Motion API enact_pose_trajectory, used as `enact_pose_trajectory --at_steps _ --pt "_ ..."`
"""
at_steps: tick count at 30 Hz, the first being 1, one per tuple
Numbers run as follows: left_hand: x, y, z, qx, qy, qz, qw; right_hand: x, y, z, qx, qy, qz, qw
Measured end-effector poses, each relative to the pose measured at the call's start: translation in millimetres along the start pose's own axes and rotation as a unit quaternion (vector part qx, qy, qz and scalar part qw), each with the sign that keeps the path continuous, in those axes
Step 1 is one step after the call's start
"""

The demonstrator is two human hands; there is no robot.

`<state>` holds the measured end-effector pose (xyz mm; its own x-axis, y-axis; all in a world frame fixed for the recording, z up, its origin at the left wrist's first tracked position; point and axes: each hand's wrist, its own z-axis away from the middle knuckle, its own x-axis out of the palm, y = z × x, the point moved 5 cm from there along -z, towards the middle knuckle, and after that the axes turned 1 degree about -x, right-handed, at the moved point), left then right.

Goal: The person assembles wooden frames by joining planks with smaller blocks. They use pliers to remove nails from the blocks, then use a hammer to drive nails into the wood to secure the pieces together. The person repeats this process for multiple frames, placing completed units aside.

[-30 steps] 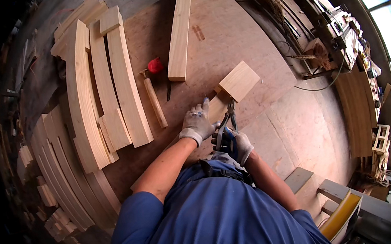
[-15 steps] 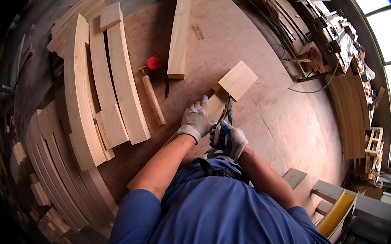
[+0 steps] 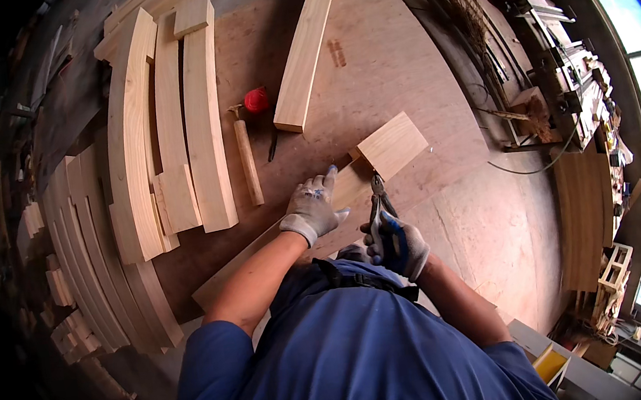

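On smudged plywood (image 3: 388,60), left hand (image 3: 313,204) spreads over a board (image 3: 348,184), right hand (image 3: 405,246) clutches pliers (image 3: 377,189).

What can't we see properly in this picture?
All in the head view:
Tips of the pliers: too small to tell what they grip, if anything.
Ends of the pliers' handles: hidden by the right hand.
Part of the plank: hidden by the left hand and forearm.
Outside the window: too bright.

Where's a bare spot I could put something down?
The brown board is bare right of the long beam, above the wood block. There's also a bare pale patch right of the right hand. It's crowded left of the hammer, where planks lie close together.
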<state>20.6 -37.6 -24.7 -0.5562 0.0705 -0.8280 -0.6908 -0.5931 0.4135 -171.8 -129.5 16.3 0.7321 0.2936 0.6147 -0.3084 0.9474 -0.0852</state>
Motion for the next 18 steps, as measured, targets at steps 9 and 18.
enact_pose_trajectory --at_steps 9,18 --pt "2.5 2.6 -3.4 -0.006 -0.010 -0.014 1.000 -70.2 -52.3 5.8 0.042 -0.026 0.242 0.969" --pt "0.6 1.3 -4.7 -0.009 0.005 -0.017 1.000 -53.1 -122.9 54.3 0.147 -0.053 0.459 0.874"
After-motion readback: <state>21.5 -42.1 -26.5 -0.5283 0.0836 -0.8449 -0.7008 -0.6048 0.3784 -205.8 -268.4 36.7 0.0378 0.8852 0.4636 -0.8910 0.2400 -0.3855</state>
